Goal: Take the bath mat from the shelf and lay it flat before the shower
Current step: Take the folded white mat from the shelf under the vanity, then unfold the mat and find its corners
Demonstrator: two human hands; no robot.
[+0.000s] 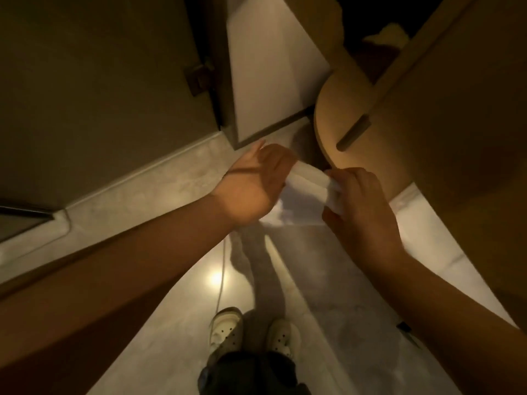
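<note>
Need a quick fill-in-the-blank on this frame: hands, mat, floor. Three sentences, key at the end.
1. The white folded bath mat is held by ____ hands.
2. The mat hangs in the air above the pale glossy ____.
3. The right hand has a closed grip on the mat's ____ edge; the left hand takes the other.

Missing: both; floor; right

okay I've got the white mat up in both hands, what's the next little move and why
Probably pull the hands apart to open it out. The bath mat is bunched between the left hand and right hand, hanging above the floor, so it likely needs spreading before it can lie flat.
</note>
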